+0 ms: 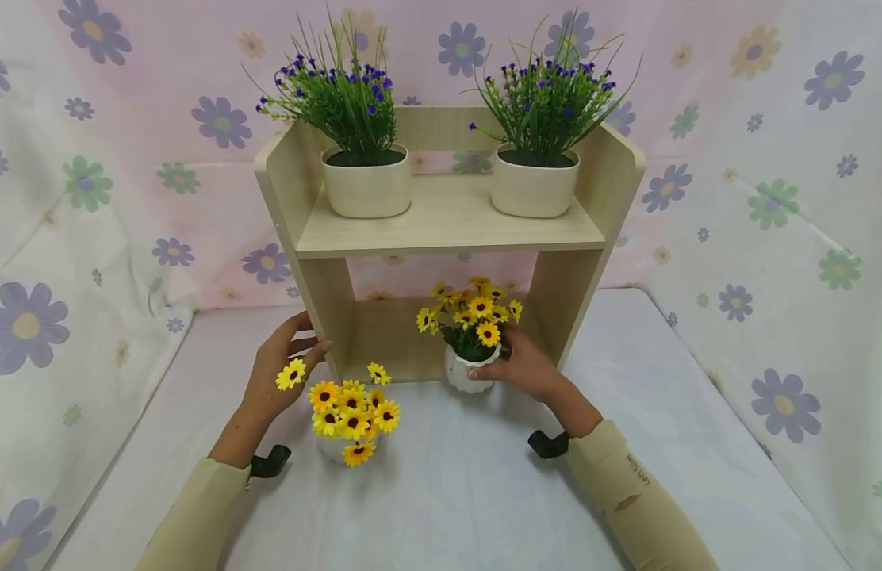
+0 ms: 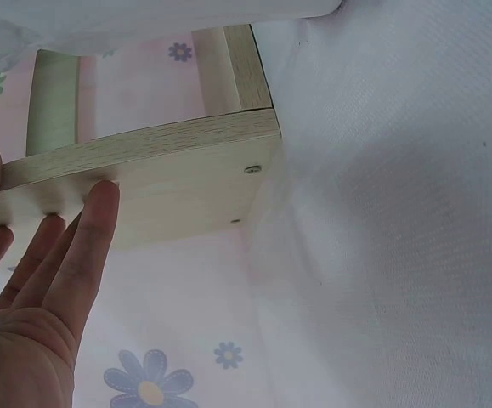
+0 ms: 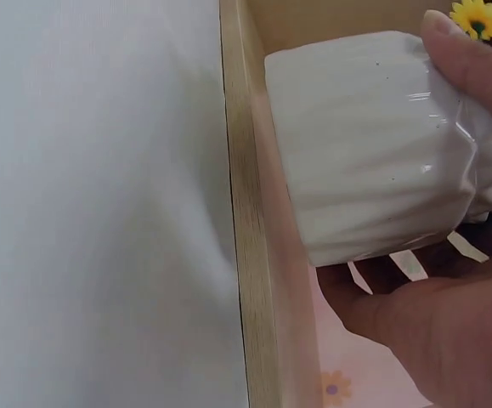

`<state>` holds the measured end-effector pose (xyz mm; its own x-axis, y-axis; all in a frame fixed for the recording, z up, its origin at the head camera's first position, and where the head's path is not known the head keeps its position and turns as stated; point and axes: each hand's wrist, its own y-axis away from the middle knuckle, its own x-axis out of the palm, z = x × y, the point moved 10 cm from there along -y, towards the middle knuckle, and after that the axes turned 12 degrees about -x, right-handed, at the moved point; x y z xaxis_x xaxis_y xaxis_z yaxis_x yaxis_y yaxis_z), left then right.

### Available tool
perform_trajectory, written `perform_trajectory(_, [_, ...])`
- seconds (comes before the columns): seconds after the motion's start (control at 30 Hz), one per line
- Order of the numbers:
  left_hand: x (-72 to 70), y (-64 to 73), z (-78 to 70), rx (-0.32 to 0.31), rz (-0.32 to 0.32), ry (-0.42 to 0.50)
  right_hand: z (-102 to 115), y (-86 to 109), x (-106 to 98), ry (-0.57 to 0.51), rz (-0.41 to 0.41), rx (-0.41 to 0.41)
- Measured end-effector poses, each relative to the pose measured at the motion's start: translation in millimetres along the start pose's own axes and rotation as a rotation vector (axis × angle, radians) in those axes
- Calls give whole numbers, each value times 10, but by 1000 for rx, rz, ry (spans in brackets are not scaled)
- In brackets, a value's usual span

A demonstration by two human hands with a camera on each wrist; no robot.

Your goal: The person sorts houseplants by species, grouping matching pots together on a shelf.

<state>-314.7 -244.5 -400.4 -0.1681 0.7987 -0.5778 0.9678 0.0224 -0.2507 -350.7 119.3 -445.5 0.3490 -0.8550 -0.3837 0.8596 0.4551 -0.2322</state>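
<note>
A small pale wooden shelf (image 1: 451, 226) stands on the white cloth. At its left side, my left hand (image 1: 268, 377) grips the side panel (image 2: 186, 183), fingertips against the outer face and thumb at the front edge. My right hand (image 1: 530, 366) holds a white ribbed flowerpot (image 3: 364, 153) with yellow artificial flowers (image 1: 480, 308), thumb on one side and fingers on the other. That pot is at the front edge of the shelf's lower compartment, toward its right. A second pot of yellow flowers (image 1: 353, 423) stands on the cloth before the shelf's left part, its blooms mostly hiding the pot.
Two cream oval planters (image 1: 368, 189) with purple flowers and grass stand on the upper board, left and right. The lower compartment's floor (image 1: 398, 337) lies behind the held pot. Flower-print cloth (image 1: 730, 198) hangs around the back and sides.
</note>
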Motion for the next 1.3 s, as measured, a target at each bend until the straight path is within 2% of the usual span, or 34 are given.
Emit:
perform_trajectory(0.27, [-3, -2, 2, 2, -2, -1, -59, -39, -173, 19, -84, -21])
perform_trajectory(0.73, [-6, 4, -7, 0, -2, -3, -237, -23, -420, 98, -216, 70])
perform_trajectory(1.3, [-6, 13, -21, -8, 6, -2, -372, -51, -592, 118, -306, 85])
